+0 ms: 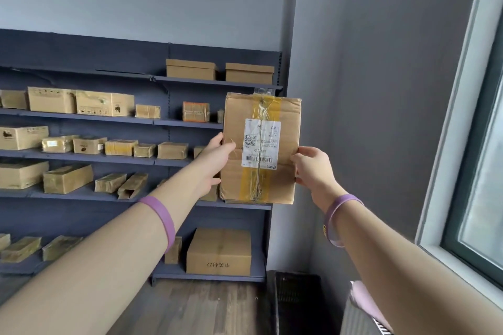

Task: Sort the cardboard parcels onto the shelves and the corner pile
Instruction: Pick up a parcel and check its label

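I hold a flat cardboard parcel (275, 117) upright in front of me, at the right end of the dark blue shelves (217, 85). It has yellow tape down its middle and a white shipping label facing me. My left hand (217, 160) grips its left edge, thumb on the front. My right hand (313, 168) grips its right edge, fingers curled round it. Several cardboard parcels lie on every shelf level.
Two lidded boxes (249, 72) stand on the top shelf right above the parcel. A large box (219, 251) sits on the bottom shelf. A black crate (298, 299) stands on the wooden floor in the corner. A window (481, 171) fills the right wall.
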